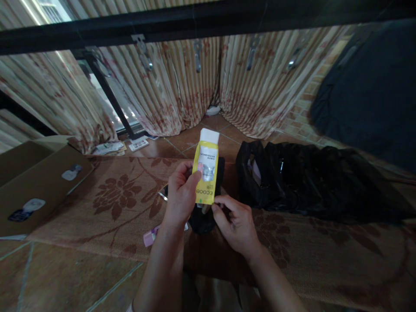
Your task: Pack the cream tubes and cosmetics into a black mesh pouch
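A yellow ECOOB packet (206,190) with a silvery label panel is held up near the middle of the view, its print upside down to me. White material (209,135) shows at its far end. My left hand (182,190) grips the packet's left side, thumb on the front. With thumb and forefinger, my right hand (234,222) pinches the packet's near right corner. Beneath it lies a black item (200,222), partly hidden by the packet and hands. A small pink object (150,236) rests left of my left forearm.
Several black bags (292,177) stand in a row at right on the patterned mat (123,208). An open cardboard box (42,186) is at left. Papers (108,148) and a white card (138,144) lie near the curtains (182,86). A dark bar (182,21) crosses above.
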Demonstrator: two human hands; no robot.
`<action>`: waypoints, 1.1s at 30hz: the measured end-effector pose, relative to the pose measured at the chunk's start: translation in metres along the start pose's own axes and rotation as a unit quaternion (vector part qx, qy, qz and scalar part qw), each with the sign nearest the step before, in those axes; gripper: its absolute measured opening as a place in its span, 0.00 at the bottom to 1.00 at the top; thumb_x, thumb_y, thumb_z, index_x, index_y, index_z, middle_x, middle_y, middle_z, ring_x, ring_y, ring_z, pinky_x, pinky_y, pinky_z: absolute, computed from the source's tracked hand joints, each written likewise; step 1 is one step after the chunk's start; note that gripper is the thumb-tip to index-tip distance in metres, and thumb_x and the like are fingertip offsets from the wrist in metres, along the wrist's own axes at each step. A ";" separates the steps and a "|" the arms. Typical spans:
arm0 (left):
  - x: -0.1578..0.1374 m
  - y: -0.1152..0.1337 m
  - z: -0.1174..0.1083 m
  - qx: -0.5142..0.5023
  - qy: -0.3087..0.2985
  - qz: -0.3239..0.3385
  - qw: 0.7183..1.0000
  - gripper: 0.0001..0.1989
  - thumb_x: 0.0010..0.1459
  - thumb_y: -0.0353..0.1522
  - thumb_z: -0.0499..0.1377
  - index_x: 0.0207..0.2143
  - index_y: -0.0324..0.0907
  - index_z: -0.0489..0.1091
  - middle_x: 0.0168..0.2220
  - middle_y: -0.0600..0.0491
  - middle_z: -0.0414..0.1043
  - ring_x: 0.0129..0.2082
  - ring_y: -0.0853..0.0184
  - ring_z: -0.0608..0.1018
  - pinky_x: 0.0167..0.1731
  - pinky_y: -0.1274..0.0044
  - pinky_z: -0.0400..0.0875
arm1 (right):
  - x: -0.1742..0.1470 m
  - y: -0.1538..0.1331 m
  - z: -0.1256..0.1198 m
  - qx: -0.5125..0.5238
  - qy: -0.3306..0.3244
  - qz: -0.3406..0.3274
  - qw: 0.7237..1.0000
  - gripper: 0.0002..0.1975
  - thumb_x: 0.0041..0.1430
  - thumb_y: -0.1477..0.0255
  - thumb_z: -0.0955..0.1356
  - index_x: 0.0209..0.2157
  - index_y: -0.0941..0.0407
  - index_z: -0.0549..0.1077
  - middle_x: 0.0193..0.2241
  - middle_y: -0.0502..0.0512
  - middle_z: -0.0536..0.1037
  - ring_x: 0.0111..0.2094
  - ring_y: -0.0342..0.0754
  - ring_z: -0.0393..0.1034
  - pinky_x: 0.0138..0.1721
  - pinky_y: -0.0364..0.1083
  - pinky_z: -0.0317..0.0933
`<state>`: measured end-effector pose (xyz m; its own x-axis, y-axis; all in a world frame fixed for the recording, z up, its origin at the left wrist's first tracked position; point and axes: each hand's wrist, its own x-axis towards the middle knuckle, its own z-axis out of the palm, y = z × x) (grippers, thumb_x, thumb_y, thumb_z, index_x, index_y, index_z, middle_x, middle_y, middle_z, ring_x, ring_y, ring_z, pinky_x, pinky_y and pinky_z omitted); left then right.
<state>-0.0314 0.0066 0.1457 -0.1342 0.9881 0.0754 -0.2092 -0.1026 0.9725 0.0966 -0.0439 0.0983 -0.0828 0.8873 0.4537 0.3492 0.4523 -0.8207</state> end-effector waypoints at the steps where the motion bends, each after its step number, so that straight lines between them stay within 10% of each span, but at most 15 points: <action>1: 0.000 0.000 0.000 -0.002 0.000 0.000 1.000 0.08 0.49 0.33 0.62 0.33 0.42 0.68 0.29 0.56 0.76 0.22 0.71 0.74 0.21 0.81 0.66 | 0.000 0.000 0.000 0.001 -0.001 0.000 1.000 0.05 0.59 0.75 0.64 0.33 0.56 0.73 0.23 0.48 0.72 0.23 0.40 0.65 0.27 0.39 0.60; 33: 0.000 0.000 0.001 -0.006 -0.006 0.005 1.000 0.09 0.47 0.32 0.63 0.33 0.41 0.69 0.29 0.55 0.77 0.22 0.71 0.75 0.21 0.81 0.67 | -0.001 0.001 0.000 0.001 -0.005 0.007 1.000 0.05 0.60 0.75 0.64 0.33 0.56 0.73 0.23 0.48 0.71 0.23 0.40 0.64 0.27 0.39 0.59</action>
<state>-0.0309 0.0062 0.1462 -0.1239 0.9885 0.0872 -0.2202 -0.1131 0.9689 0.0966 -0.0441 0.0974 -0.0866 0.8947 0.4383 0.3485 0.4393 -0.8280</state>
